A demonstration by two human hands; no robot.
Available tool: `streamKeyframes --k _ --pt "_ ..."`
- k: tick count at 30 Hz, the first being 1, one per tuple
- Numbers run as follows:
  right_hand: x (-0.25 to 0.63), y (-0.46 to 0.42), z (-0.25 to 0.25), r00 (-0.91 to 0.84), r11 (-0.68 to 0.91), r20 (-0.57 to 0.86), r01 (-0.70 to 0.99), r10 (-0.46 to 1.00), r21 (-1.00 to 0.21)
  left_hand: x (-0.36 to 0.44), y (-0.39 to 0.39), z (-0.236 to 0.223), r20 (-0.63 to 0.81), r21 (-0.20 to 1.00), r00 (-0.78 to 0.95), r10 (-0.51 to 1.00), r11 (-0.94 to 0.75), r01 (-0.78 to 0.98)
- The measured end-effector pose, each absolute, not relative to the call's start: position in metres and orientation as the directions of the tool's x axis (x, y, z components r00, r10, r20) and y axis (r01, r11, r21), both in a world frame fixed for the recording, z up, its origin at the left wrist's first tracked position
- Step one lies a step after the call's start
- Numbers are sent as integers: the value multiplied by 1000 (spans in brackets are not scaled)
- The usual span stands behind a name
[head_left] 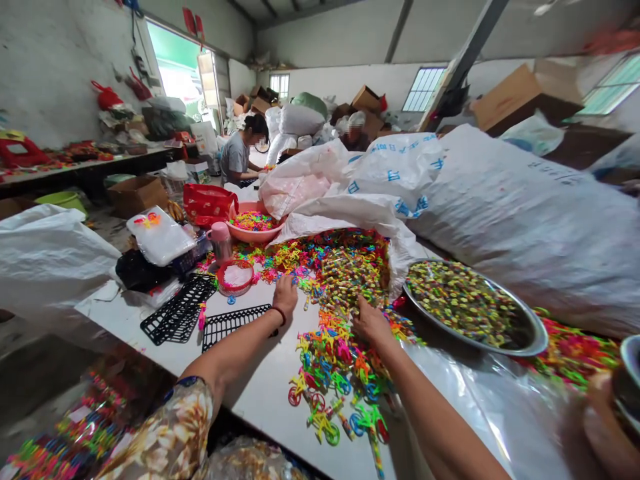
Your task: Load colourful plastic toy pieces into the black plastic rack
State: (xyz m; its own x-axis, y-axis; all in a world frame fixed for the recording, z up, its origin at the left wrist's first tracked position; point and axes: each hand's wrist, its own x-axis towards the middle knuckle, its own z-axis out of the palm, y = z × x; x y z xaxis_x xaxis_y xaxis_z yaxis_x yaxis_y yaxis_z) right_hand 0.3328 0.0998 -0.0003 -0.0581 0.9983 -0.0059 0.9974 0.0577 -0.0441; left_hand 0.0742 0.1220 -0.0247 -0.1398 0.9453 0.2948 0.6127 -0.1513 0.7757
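My left hand (pixel 285 297) is at the near edge of the heap of small colourful plastic toy pieces (pixel 295 257). Its fingers are curled together at the pieces, and whatever they pinch is too small to make out. Over the heap, my right hand (pixel 374 324) reaches in with a finger stretched out and the fingers apart, beside short clear tubes with multicoloured filling (pixel 345 277). Bright toy bicycles (pixel 330 373) with round wheels lie loose between my forearms. Under my left forearm rests a black slotted plastic rack (pixel 233 325).
More black racks (pixel 183 310), a red basket (pixel 236 277) and a pink bottle (pixel 220 241) stand left. A metal basin (pixel 537 337) full of tubes is right, beside large white sacks (pixel 510 220). A pink basin (pixel 255 235) stands behind; a person (pixel 239 153) sits beyond.
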Motion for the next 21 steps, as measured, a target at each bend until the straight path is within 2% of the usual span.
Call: streamKeyframes --k 2,4,6,8,10,12,14,17,21 --pt "334 96 5 23 -18 27 987 999 -157 66 153 -23 248 751 -162 955 -84 655" --pt "333 93 10 151 -103 67 880 986 -463 61 172 -23 197 719 -161 967 -30 694" --pt "331 89 15 248 -109 83 668 965 -736 58 182 -25 150 683 -150 977 7 730" --pt "328 83 21 287 -75 76 478 955 -875 55 186 -28 121 649 -136 983 25 761" --pt "322 74 29 300 -90 -25 204 954 -975 52 185 -31 112 622 -125 986 29 783" --pt "313 60 40 239 -135 -177 -184 955 -974 49 183 -32 116 606 -118 986 24 795" --pt "300 41 53 116 -178 -251 -434 961 -883 46 181 -32 127 604 -101 987 3 797" --pt "275 2 67 -29 -215 -240 -558 970 -802 46 183 -31 125 628 -65 990 -28 778" --pt "240 -54 64 -155 -304 -263 -515 952 -801 53 196 -32 75 707 -86 993 8 707"
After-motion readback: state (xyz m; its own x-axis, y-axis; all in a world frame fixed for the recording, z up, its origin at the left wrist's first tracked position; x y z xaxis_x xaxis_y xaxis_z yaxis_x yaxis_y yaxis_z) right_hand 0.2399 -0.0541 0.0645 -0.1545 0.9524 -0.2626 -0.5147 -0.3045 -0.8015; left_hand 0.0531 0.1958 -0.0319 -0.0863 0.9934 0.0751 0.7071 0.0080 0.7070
